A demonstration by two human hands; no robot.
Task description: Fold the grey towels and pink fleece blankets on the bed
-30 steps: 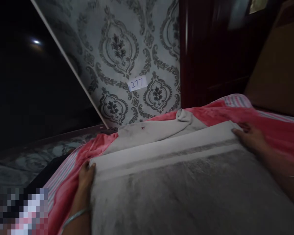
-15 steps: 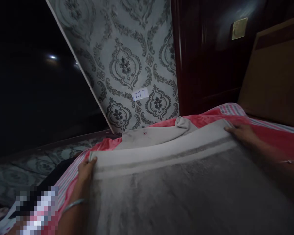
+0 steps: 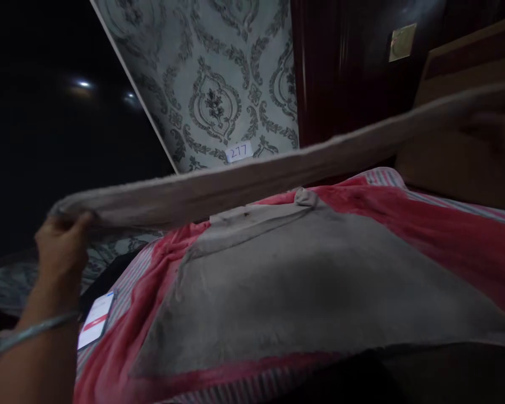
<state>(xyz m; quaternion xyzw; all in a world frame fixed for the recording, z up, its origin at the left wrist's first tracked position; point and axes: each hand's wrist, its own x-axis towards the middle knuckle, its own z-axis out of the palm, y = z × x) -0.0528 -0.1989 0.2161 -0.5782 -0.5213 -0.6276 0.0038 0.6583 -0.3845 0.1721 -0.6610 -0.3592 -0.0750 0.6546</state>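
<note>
A long grey-beige towel (image 3: 244, 179) is stretched in the air as a narrow band across the view, slanting up to the right. My left hand (image 3: 63, 244) is closed on its left end. At the right edge, my right hand (image 3: 503, 130) is dark, blurred and partly cut off, at the other end of the towel. Below the band, a grey cloth (image 3: 286, 275) lies spread out, with a folded far edge and a small bunched lump. I cannot tell whether the raised towel joins it. Underneath lies a red blanket (image 3: 437, 247) with striped borders.
A phone (image 3: 96, 320) with a lit screen lies on the blanket's left border. Behind stand a patterned wall (image 3: 219, 73) with a paper label (image 3: 239, 151), a dark red wooden panel (image 3: 345, 84) and a cardboard piece (image 3: 454, 168). A large black screen (image 3: 67, 146) is at left.
Both my hands have risen and spread apart, lifting the towel off the bed. Its broad striped face no longer shows, and the grey cloth below is uncovered.
</note>
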